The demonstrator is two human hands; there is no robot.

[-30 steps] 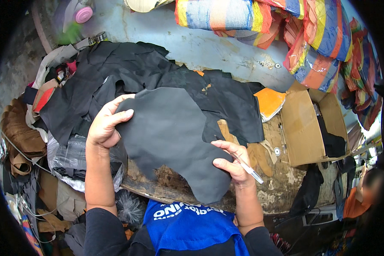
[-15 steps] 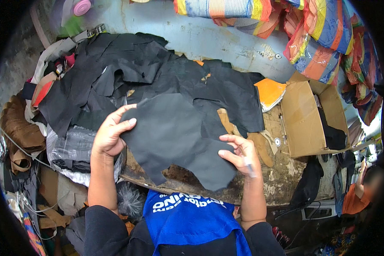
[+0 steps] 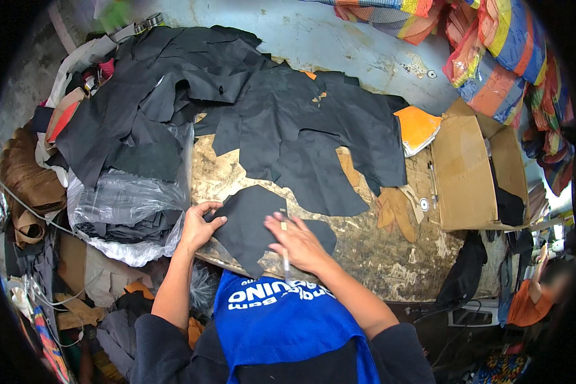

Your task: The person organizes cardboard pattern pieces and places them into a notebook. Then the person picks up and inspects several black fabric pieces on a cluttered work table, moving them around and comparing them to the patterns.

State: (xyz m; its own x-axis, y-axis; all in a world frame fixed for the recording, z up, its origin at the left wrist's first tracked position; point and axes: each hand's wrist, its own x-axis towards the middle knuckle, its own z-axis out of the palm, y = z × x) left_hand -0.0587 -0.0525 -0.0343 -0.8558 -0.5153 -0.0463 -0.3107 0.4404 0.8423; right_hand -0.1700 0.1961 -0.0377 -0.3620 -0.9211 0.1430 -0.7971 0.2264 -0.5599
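A cut piece of black leather-like sheet with a notched lower edge lies at the near edge of the worktable. My left hand has its thumb and fingers closed on the piece's left edge. Across its right half, my right hand rests with fingers stretched over the surface. A slim pale pen-like tool sticks out below the right fingers, held in that hand and partly hidden. Just beyond lies another black piece, on the edge of larger black sheets.
The worn wooden table carries tan pattern pieces and an orange piece. An open cardboard box stands right. Left is a clear plastic bag of black pieces. Striped woven sacks hang back right; a person in orange sits far right.
The black piece has come down from the air onto the table's near edge. My right hand has let go of its right edge and moved left onto its surface; the left hand still grips its edge.
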